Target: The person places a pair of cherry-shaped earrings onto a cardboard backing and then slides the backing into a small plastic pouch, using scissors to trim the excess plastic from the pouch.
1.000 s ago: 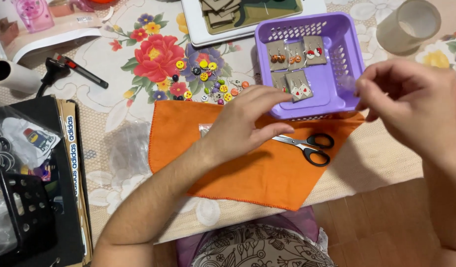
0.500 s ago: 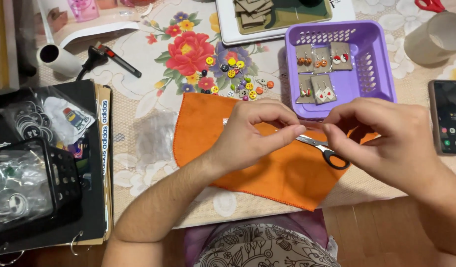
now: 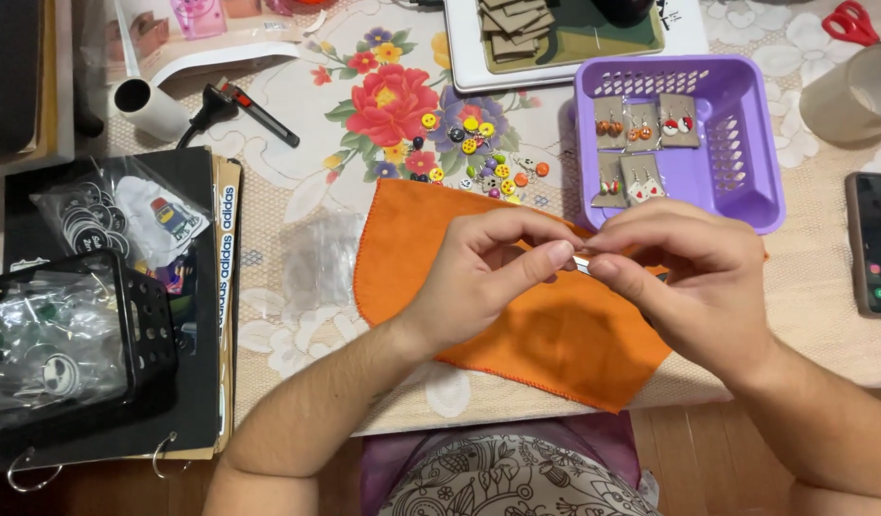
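My left hand [image 3: 483,277] and my right hand [image 3: 694,282] meet fingertip to fingertip above an orange cloth [image 3: 555,349] spread on the table. Both pinch a small silvery metal piece [image 3: 580,262], mostly hidden by the fingers. Just beyond my right hand stands a purple plastic basket [image 3: 737,143] holding several cards of earrings [image 3: 641,129]. A scatter of small coloured buttons and beads [image 3: 469,153] lies on the flowered tablecloth behind the orange cloth.
At left, a black binder [image 3: 206,315] carries a black mesh basket [image 3: 144,325] of bagged items. A phone [image 3: 875,244] lies at right, a translucent roll [image 3: 856,91] and red scissors [image 3: 849,19] behind it. A white tray of cardboard cards [image 3: 565,57] sits at the back.
My right hand came down from beside the basket to meet my left hand over the cloth. Both now pinch the small metal piece, and the scissors on the cloth are hidden under my hands.
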